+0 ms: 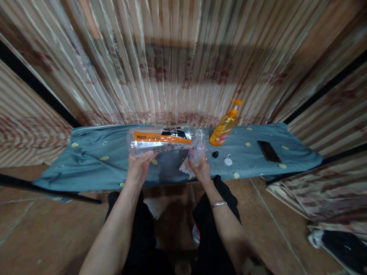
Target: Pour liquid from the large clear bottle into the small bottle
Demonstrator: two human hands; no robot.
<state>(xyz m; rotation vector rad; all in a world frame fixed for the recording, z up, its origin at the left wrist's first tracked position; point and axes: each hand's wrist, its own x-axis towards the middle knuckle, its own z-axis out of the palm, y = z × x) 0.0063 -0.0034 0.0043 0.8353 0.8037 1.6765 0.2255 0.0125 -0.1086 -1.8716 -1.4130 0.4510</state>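
Observation:
My left hand (pixel 140 168) grips the base end of a large clear plastic bottle (pixel 160 140) with an orange and silver label. The bottle is held sideways above the cloth, its neck toward the right. My right hand (pixel 200 168) is closed around a smaller clear plastic bottle (pixel 200 148) with reddish marks, just below the large bottle's neck. Whether the two touch I cannot tell. A crumpled whitish piece (pixel 187 168) shows beside my right fingers. Right of that hand lie a black cap (pixel 215 154) and a white cap (pixel 228 162).
A pump bottle (pixel 225 130) of orange liquid stands on the teal cloth (pixel 94 160) behind the caps. A dark phone (pixel 268 151) lies farther right. Striped curtains (pixel 172 76) hang behind, with black frame bars (pixel 37 84) at both sides.

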